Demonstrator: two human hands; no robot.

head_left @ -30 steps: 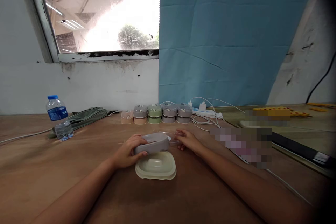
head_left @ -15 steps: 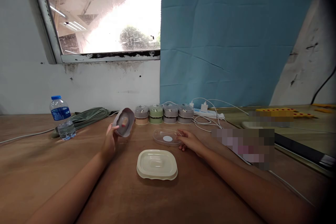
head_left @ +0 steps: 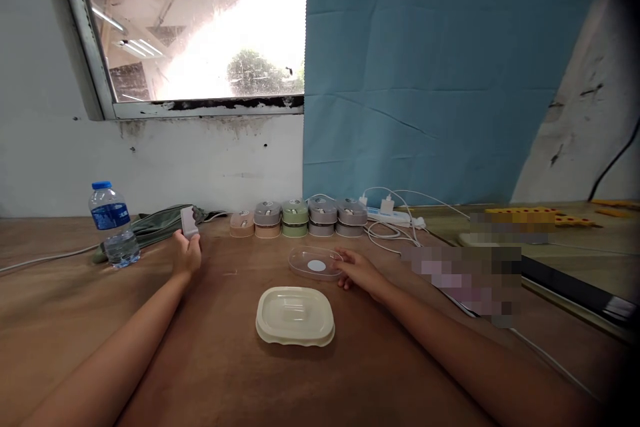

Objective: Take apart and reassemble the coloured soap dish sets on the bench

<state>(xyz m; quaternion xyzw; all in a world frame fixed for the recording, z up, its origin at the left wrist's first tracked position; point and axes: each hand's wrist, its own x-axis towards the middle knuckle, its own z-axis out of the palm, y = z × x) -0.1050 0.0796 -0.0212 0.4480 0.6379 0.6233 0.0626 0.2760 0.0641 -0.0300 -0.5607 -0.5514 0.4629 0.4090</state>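
Note:
My left hand (head_left: 188, 255) grips a grey-mauve plastic shell (head_left: 189, 221), turned nearly edge-on to me, its wavy edge showing. It is held up at the left, close to the green cloth item. With fingers at its right end, my right hand (head_left: 359, 270) holds a clear oval plastic tray (head_left: 300, 265) that carries a white round patch (head_left: 316, 265). The tray rests on the table. In front of it lies a cream rectangular plastic lid (head_left: 295, 313) with rounded corners and a raised middle.
Along the wall stand several small oval boxes: a low peach one (head_left: 242, 224), a green one (head_left: 295, 219) and grey ones (head_left: 351, 217). A water bottle (head_left: 114, 227) and a green cloth item (head_left: 155, 227) are left. White cables (head_left: 393, 230) and a power strip (head_left: 395, 215) lie right.
My left hand has moved left with the grey-mauve shell, which has turned edge-on. The low peach box behind it now shows. My right hand stays at the clear tray.

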